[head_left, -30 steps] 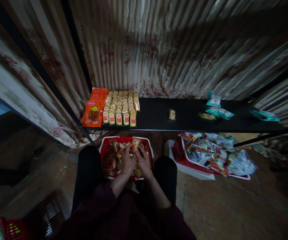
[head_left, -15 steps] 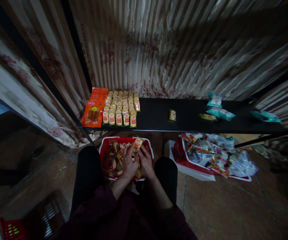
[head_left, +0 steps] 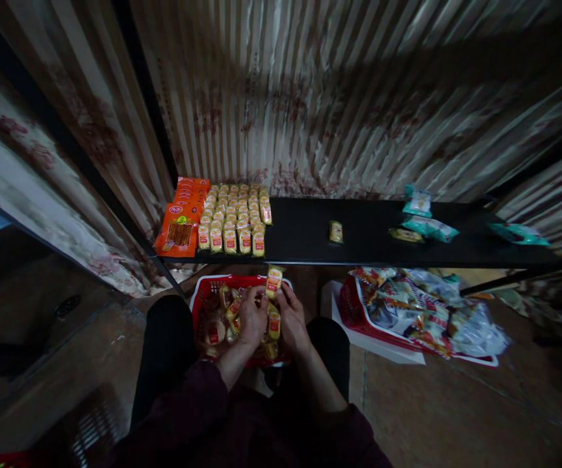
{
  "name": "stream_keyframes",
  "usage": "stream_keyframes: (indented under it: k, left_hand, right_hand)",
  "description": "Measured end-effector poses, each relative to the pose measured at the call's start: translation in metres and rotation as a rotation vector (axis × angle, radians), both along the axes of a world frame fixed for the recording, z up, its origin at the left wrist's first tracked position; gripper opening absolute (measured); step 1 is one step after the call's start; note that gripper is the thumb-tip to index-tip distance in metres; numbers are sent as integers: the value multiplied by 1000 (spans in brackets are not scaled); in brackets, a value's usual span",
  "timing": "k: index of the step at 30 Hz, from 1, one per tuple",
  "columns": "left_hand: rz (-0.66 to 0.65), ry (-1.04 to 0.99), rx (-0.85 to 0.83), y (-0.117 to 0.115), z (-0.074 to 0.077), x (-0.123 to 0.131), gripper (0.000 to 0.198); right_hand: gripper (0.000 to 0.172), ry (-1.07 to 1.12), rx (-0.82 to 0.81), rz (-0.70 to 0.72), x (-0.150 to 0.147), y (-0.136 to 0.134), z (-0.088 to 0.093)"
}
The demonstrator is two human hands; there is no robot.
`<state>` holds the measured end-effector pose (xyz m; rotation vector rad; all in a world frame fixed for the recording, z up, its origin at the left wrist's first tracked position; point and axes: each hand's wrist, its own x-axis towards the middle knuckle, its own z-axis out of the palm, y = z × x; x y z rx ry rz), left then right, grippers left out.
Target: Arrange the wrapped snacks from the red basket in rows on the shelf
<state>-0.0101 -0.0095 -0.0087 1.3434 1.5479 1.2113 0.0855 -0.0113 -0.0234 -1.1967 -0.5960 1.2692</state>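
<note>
Wrapped snack [head_left: 274, 283] sits clamped between the fingers [head_left: 283, 297] of left hand [head_left: 253, 318] and right hand [head_left: 292, 320].

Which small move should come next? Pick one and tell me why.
Probably lift the held packet onto the black shelf, at the right end of the front row of packets: the left hand and right hand seem to grip its lower end, its label faces the person as that row's do, and bare shelf lies beside that end.
</note>
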Motion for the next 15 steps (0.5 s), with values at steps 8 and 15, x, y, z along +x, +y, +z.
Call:
stream_keyframes:
  k: [8, 15]
  left_hand:
    - [-52, 39, 29, 20, 11, 15, 21]
    - [-63, 90, 19, 43, 30, 28, 28]
  right_hand:
    - [49, -178, 73, 1, 20, 23, 2]
    - [48, -236, 103, -40, 33, 50, 12]
